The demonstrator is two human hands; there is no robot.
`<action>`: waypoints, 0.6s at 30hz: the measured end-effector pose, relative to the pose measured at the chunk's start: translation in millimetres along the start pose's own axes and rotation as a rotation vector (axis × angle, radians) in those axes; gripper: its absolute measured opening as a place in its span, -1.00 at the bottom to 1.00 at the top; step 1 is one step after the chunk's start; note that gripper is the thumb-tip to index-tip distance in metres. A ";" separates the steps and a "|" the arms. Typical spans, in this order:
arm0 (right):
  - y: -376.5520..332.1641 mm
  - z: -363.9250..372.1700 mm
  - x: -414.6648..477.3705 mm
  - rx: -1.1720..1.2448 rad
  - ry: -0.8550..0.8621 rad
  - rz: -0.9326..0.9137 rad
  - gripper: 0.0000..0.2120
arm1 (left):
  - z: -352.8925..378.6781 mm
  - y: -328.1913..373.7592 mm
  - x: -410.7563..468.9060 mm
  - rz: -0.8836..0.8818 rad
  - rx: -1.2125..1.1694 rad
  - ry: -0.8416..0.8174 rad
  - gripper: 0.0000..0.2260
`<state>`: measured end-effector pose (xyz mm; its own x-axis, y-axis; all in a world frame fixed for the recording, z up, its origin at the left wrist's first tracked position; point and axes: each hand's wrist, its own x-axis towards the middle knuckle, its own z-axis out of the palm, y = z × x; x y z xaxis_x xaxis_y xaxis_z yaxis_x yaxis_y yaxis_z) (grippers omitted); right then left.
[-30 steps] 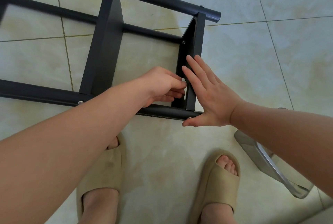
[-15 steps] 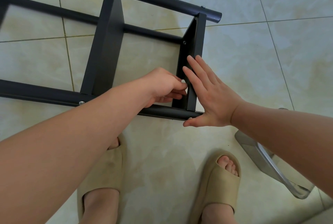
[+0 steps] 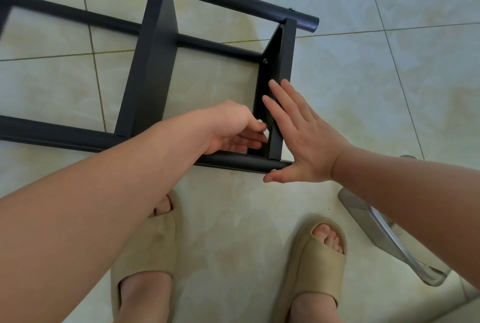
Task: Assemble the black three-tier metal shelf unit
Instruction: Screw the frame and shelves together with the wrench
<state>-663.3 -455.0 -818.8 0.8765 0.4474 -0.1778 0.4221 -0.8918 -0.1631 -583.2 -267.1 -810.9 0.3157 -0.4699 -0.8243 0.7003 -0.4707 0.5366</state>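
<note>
The black shelf unit (image 3: 153, 62) lies on its side on the tiled floor, with its round tubes running left to right. Its end shelf panel (image 3: 287, 57) stands between the far tube (image 3: 233, 3) and the near tube (image 3: 228, 160). My left hand (image 3: 231, 127) reaches inside the frame, its curled fingertips pinching something small against the panel's inner face; it is too small to identify. My right hand (image 3: 304, 140) presses flat on the panel's outer face, thumb under the near tube's end beside a screw head (image 3: 272, 170). Another screw (image 3: 265, 61) shows higher on the panel.
A shiny metal furniture leg (image 3: 376, 226) lies on the floor under my right forearm. My feet in beige slippers (image 3: 145, 244) (image 3: 317, 257) stand just in front of the near tube. Pale floor tiles (image 3: 389, 75) extend to the right of the shelf.
Both hands stay at the end shelf panel. Only the left fingertips shift slightly against its inner face.
</note>
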 end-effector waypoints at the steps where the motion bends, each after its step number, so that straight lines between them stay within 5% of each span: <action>1: 0.0 -0.1 -0.2 0.000 -0.001 0.001 0.22 | -0.1 -0.3 -0.1 0.003 0.005 0.002 -0.89; 18: -1.0 -1.1 0.2 -0.014 -0.014 0.008 0.23 | -15.6 -1.0 -5.4 0.127 0.364 -0.052 -0.86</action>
<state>-663.3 -454.1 -817.6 0.8765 0.4413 -0.1922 0.4186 -0.8960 -0.1480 -575.6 -252.4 -809.9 0.3462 -0.5740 -0.7421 0.3822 -0.6361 0.6703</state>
